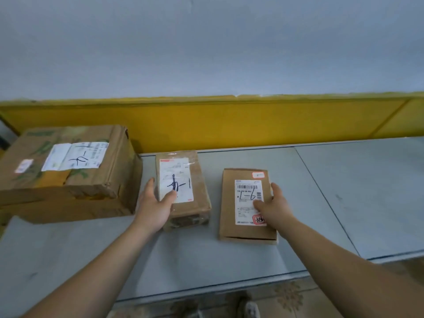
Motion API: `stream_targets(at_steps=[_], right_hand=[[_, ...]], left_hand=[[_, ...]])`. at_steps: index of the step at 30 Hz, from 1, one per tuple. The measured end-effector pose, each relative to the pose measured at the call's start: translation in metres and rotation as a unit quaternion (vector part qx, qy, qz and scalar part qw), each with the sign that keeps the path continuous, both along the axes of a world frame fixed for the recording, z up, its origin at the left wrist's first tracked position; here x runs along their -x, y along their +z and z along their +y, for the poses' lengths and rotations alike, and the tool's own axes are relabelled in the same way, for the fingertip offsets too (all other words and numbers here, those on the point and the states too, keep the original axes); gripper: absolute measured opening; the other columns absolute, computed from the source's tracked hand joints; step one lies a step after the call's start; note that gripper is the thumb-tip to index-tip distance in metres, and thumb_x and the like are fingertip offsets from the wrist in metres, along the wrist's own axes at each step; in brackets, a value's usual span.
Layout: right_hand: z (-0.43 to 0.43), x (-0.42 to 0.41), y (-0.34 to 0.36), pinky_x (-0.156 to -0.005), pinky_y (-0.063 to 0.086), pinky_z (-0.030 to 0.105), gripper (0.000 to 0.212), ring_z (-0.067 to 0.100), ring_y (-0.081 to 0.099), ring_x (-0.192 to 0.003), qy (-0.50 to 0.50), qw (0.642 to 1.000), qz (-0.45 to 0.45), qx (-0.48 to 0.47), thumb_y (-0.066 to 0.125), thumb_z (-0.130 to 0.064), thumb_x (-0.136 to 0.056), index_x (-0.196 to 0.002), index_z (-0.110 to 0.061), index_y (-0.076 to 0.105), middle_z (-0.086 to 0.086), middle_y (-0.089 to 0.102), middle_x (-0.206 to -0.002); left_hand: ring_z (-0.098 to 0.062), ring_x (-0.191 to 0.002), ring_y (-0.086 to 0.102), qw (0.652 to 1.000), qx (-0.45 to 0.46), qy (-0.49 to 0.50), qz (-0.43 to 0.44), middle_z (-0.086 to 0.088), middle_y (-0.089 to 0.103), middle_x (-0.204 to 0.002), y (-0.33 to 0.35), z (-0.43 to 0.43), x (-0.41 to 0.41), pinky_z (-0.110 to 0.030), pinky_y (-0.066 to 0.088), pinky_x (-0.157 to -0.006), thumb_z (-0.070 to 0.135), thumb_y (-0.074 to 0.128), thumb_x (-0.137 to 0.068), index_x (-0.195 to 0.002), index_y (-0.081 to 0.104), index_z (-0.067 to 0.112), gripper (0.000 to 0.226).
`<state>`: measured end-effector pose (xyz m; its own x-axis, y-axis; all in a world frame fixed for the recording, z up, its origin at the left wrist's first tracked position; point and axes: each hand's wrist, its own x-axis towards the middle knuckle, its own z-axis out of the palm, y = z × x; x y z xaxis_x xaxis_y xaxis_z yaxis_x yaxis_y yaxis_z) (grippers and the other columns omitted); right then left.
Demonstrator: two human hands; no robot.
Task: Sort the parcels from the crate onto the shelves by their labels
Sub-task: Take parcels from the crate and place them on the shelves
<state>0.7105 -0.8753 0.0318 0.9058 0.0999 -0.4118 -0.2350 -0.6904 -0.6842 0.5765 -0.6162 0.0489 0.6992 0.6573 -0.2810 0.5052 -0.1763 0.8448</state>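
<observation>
Three cardboard parcels lie on a grey shelf surface [229, 260]. A small taped box [195, 180] with a white label and handwritten marks sits in the middle. My left hand [156, 207] grips its near left corner, thumb on the label, fingers along the left side. To the right lies a flat brown parcel [229, 203] with a barcode label marked "1-6". My right hand [275, 207] holds its right edge, thumb on the label. A large box [68, 175] with a handwritten label stands at the left.
A yellow band [229, 122] runs along the wall behind the surface. A seam [321, 193] splits the grey surface into two panels; the right panel holds nothing. Patterned floor and a shoe [250, 308] show below the front edge.
</observation>
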Motion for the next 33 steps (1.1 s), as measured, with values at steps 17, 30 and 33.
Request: stream_targets(at_steps=[17,30,33], right_hand=[[-0.006,-0.040,-0.016,-0.118,-0.013,0.049,0.072,0.021,-0.022,-0.150,0.439,0.840,-0.138,0.289,0.022,-0.070,-0.095,-0.155,-0.043,-0.008,-0.005,-0.023,-0.163],[0.029,-0.092,-0.002,-0.119,0.003,0.057,0.091,0.035,0.000,-0.151,0.430,0.844,-0.144,0.286,0.037,-0.081,-0.084,-0.156,-0.038,0.001,0.009,0.002,-0.164],[0.024,-0.091,-0.005,-0.117,0.013,0.056,0.092,0.034,0.019,-0.145,0.410,0.854,-0.131,0.291,0.035,-0.085,-0.081,-0.155,-0.042,0.000,0.010,0.021,-0.157]], left_hand=[[-0.025,-0.146,0.011,0.981,-0.165,-0.027,0.098,-0.001,-0.002,-0.159,0.016,-0.061,-0.028,-0.036,0.012,-0.119,0.049,0.058,-0.090,-0.154,0.019,0.024,0.079],[-0.022,-0.147,-0.018,0.823,-0.417,-0.295,0.249,0.002,-0.013,-0.162,0.014,-0.042,-0.029,-0.045,-0.015,-0.115,0.078,0.005,-0.066,-0.153,0.001,0.036,0.097],[-0.029,-0.149,-0.010,0.823,-0.429,-0.234,0.289,-0.003,-0.008,-0.163,0.016,-0.057,-0.039,-0.054,-0.004,-0.117,0.076,0.010,-0.079,-0.154,0.002,0.032,0.087]])
